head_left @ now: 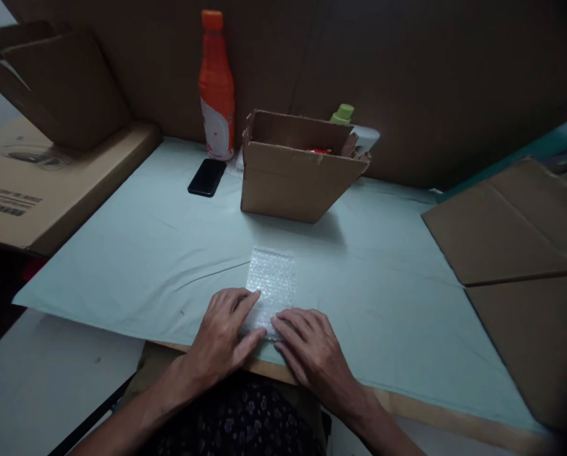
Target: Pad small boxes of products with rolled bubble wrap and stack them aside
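A clear bubble wrap pouch (272, 275) lies flat on the cloth-covered table, close to its front edge. My left hand (223, 326) rests on the pouch's lower left side, thumb apart from the fingers. From the other side, my right hand (312, 345) lays its fingertips on the lower right corner, its thumb near the bottom edge. Both hands are open, fingers stretched out. The fingers cover part of the pouch's lower end, and whether anything is inside it I cannot tell.
Behind the pouch stands an open cardboard box (295, 183) with something red inside. An orange bottle (216, 88) and a black phone (207, 177) are left of it; a green-capped bottle (343, 114) is behind. Cardboard boxes flank the table, left (69, 164) and right (506, 221).
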`<state>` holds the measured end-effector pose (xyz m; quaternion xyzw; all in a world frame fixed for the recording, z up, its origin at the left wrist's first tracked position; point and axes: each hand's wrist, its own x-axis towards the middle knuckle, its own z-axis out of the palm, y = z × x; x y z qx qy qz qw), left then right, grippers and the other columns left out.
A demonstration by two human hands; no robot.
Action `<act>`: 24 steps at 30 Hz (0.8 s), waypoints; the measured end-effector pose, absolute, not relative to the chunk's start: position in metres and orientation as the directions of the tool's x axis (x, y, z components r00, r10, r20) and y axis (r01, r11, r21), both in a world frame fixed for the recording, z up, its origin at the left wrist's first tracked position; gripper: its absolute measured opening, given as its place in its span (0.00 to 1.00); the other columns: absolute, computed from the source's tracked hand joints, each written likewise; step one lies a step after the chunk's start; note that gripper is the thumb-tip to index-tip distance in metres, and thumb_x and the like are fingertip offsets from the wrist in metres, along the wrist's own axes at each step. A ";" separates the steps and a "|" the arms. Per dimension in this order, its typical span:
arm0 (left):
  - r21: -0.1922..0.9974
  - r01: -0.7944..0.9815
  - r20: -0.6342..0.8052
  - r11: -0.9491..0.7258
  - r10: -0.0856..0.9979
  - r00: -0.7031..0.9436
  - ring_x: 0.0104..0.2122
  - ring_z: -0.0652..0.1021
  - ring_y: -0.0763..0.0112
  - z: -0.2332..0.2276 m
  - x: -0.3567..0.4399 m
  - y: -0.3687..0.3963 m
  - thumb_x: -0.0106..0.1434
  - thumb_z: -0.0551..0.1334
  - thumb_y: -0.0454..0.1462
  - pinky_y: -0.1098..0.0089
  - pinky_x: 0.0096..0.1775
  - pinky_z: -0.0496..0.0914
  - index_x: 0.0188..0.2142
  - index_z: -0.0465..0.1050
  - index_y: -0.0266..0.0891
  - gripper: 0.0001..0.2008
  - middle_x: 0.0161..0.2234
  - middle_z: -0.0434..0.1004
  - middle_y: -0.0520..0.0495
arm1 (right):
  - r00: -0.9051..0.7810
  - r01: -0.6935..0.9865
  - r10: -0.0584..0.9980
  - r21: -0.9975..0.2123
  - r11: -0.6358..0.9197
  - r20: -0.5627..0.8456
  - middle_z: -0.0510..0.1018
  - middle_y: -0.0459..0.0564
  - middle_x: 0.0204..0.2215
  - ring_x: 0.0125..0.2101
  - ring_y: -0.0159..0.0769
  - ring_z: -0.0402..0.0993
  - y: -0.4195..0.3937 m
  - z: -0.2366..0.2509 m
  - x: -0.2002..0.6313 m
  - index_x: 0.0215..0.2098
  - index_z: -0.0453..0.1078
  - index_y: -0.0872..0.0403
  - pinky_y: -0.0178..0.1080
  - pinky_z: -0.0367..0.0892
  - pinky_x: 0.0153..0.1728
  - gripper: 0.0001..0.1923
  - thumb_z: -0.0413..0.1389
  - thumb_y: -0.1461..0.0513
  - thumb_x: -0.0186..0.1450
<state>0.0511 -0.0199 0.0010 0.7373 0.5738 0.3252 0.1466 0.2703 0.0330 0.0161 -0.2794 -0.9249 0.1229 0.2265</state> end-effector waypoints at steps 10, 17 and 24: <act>0.540 0.807 0.251 -0.241 0.961 0.118 0.40 0.73 0.57 0.003 0.057 -0.004 0.68 0.59 0.35 0.54 0.44 0.72 0.63 0.59 0.38 0.25 0.41 0.76 0.42 | -0.653 0.531 0.637 -0.353 0.771 0.410 0.79 0.60 0.49 0.47 0.48 0.76 0.035 0.016 0.276 0.54 0.69 0.53 0.52 0.70 0.46 0.15 0.57 0.62 0.69; 0.920 0.391 0.059 0.026 0.977 -0.204 0.50 0.76 0.57 0.002 0.058 -0.009 0.67 0.61 0.42 0.53 0.49 0.74 0.65 0.55 0.43 0.30 0.55 0.71 0.37 | -0.514 0.507 0.790 -0.624 0.594 0.334 0.83 0.53 0.41 0.40 0.42 0.79 0.044 0.007 0.268 0.51 0.72 0.50 0.46 0.74 0.43 0.13 0.55 0.63 0.69; 0.922 -0.249 -0.311 0.297 0.950 -0.018 0.49 0.78 0.61 0.013 0.068 -0.015 0.62 0.63 0.41 0.61 0.51 0.73 0.71 0.41 0.35 0.44 0.52 0.76 0.37 | -0.497 0.389 0.858 -0.851 0.351 0.127 0.80 0.53 0.49 0.49 0.44 0.77 0.046 0.014 0.266 0.49 0.74 0.49 0.45 0.74 0.50 0.13 0.59 0.57 0.67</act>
